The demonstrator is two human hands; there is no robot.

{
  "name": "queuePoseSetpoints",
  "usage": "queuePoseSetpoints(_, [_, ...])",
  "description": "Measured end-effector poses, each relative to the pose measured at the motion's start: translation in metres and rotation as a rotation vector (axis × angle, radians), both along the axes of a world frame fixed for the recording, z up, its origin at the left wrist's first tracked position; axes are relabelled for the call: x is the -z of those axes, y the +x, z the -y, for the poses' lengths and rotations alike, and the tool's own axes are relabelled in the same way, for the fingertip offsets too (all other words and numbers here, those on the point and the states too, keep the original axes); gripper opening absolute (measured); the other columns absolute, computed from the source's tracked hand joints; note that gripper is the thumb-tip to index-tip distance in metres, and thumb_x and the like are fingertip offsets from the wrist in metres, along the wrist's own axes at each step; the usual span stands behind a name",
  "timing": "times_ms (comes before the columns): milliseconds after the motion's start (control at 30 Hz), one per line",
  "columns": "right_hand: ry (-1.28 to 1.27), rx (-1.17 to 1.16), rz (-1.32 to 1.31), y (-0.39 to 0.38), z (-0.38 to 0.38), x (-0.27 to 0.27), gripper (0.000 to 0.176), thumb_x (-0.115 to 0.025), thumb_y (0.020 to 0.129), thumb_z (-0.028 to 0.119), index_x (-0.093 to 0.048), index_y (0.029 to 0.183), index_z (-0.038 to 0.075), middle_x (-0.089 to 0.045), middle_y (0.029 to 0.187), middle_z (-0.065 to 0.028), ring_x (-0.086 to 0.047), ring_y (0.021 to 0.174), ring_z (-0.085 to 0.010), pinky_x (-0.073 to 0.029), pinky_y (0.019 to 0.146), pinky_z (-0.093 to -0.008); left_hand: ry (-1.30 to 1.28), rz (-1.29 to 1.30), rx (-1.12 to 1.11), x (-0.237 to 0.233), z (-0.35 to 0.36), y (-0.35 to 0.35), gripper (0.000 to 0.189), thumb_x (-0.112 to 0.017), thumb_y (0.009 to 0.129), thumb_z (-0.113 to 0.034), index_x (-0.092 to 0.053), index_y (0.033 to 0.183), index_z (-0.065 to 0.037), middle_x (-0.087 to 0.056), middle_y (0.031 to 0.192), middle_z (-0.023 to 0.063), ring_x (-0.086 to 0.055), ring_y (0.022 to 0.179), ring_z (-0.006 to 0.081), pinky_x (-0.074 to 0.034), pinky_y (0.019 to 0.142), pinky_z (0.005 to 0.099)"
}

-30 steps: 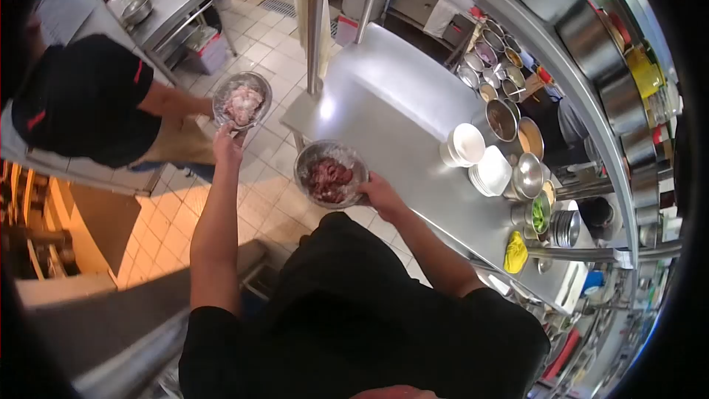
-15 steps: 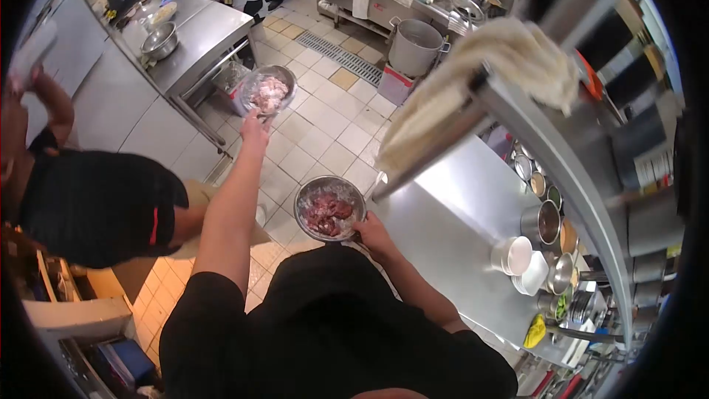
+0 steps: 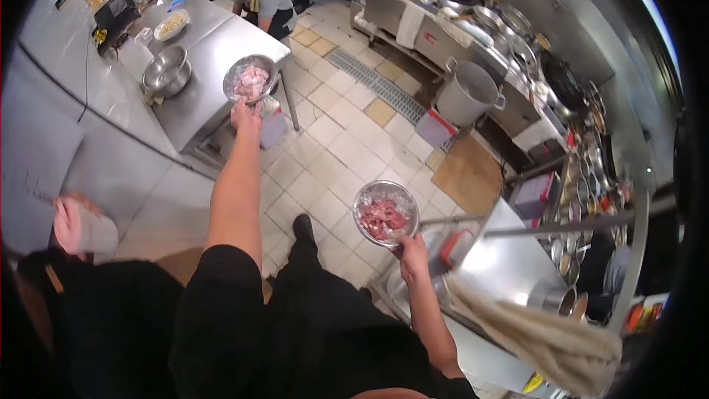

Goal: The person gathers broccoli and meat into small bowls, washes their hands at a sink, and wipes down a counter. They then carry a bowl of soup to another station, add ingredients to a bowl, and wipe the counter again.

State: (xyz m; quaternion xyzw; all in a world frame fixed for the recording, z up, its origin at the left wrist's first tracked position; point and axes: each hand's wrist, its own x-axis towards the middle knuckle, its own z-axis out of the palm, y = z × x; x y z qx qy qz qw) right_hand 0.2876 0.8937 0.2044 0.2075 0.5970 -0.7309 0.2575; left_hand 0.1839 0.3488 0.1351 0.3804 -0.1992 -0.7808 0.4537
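Note:
My left hand (image 3: pixel 247 115) grips the near rim of a metal bowl (image 3: pixel 230 87) held out at arm's length. Pale pink raw meat (image 3: pixel 252 81) lies inside it, and in this view the bowl overlaps the corner of the steel table. Lower and to the right, my right hand (image 3: pixel 410 253) is closed on the rim of a second metal bowl (image 3: pixel 357 216). Darker red raw meat (image 3: pixel 384 216) fills its bottom, with what looks like clear plastic film around it.
A steel table (image 3: pixel 214 44) at upper left bears an empty-looking metal bowl (image 3: pixel 167 72) and a dish (image 3: pixel 171 26). A crouching person (image 3: pixel 272 4) is behind it. A large pot (image 3: pixel 470 94) stands by the stove. Another person (image 3: pixel 96 318) is close at my left; a towel (image 3: pixel 546 332) hangs at right.
I have stepped forward across the tiled floor with both bowls. The left bowl is now nearer the steel table, and the towel and right counter have slid back past me.

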Motion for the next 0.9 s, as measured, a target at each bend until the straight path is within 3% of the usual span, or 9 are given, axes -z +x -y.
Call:
queuePoseSetpoints(167, [0.096,-0.084,-0.035,-0.108,0.141,0.0,0.033,-0.052,0.085,0.004,-0.046,0.117,0.0,-0.061,0.1,-0.0126,-0.063,0.08,-0.0181,-0.055,0.067,-0.031,0.017,0.127,-0.095,-0.016,0.113,-0.03,0.037,-0.059,0.086,-0.006,-0.043,0.119,-0.001,-0.052,0.119,0.0155,-0.058,0.103,0.0303,-0.056,0.082,0.0469])
queuePoseSetpoints(400, [0.076,-0.408,-0.164,-0.276,0.396,0.011,0.031,-0.054,0.085,0.009,-0.048,0.115,0.001,-0.062,0.094,-0.0123,-0.063,0.074,-0.0175,-0.056,0.063,-0.0319,0.072,0.127,-0.168,0.05,0.208,-0.032,0.034,-0.06,0.089,-0.014,-0.045,0.115,0.0,-0.054,0.115,0.014,-0.06,0.099,0.029,-0.055,0.081,0.0444])
queuePoseSetpoints(533, [0.018,-0.448,-0.165,-0.311,0.535,0.013,0.032,-0.052,0.086,0.009,-0.043,0.116,0.001,-0.061,0.094,-0.0132,-0.064,0.067,-0.0194,-0.056,0.058,-0.0318,0.14,0.085,-0.017,0.024,0.171,-0.005,0.062,-0.056,0.092,-0.04,-0.032,0.136,-0.003,-0.035,0.143,0.0154,-0.055,0.11,0.032,-0.051,0.08,0.043])
queuePoseSetpoints(567, [-0.011,-0.412,-0.156,-0.319,0.564,0.028,0.032,-0.052,0.086,0.009,-0.042,0.116,0.001,-0.061,0.094,-0.0138,-0.064,0.066,-0.02,-0.056,0.057,-0.032,0.075,0.075,0.076,0.015,0.152,0.009,0.082,-0.054,0.091,-0.049,-0.014,0.146,-0.004,-0.019,0.151,0.0148,-0.052,0.114,0.0342,-0.051,0.081,0.0414])
queuePoseSetpoints(667, [-0.057,-0.406,-0.179,-0.334,0.633,0.062,0.033,-0.05,0.087,0.009,-0.039,0.117,0.001,-0.061,0.093,-0.0158,-0.064,0.064,-0.0217,-0.056,0.054,-0.0333,0.001,0.117,0.243,0.035,0.106,0.058,0.059,-0.048,0.094,-0.048,-0.035,0.134,-0.005,-0.046,0.132,0.012,-0.056,0.102,0.0313,-0.049,0.082,0.0406])
queuePoseSetpoints(733, [-0.059,-0.38,-0.145,-0.339,0.66,0.096,0.034,-0.05,0.089,0.01,-0.036,0.118,0.0,-0.06,0.093,-0.0178,-0.064,0.062,-0.0239,-0.056,0.052,-0.0357,0.082,0.17,0.369,0.015,0.075,0.082,0.05,-0.044,0.096,-0.048,-0.043,0.123,-0.007,-0.054,0.118,0.011,-0.059,0.091,0.0286,-0.05,0.075,0.0381])
queuePoseSetpoints(800, [-0.081,-0.357,-0.145,-0.324,0.677,0.124,0.036,-0.052,0.09,0.013,-0.035,0.119,0.0,-0.06,0.091,-0.0175,-0.064,0.06,-0.0236,-0.054,0.048,-0.0349,0.138,0.197,0.481,0.026,0.059,0.106,0.05,-0.043,0.096,-0.049,-0.043,0.123,-0.007,-0.054,0.117,0.0116,-0.06,0.085,0.0268,-0.05,0.071,0.0372])
queuePoseSetpoints(833, [0.047,-0.388,-0.161,-0.31,0.677,0.109,0.04,-0.054,0.09,0.017,-0.035,0.12,0.0,-0.062,0.088,-0.017,-0.064,0.057,-0.0238,-0.053,0.044,-0.034,0.165,0.203,0.54,0.032,0.053,0.111,0.05,-0.042,0.096,-0.05,-0.043,0.123,-0.007,-0.055,0.116,0.0119,-0.06,0.082,0.026,-0.05,0.069,0.0367])
queuePoseSetpoints(900, [-0.031,-0.529,-0.025,-0.304,0.666,0.101,0.054,-0.055,0.092,0.04,-0.036,0.126,0.002,-0.065,0.091,-0.0183,-0.064,0.054,-0.0239,-0.051,0.041,-0.0331,0.155,0.23,0.57,0.038,0.044,0.118,0.05,-0.043,0.095,-0.05,-0.044,0.121,-0.007,-0.056,0.114,0.012,-0.06,0.079,0.0247,-0.049,0.067,0.0359])
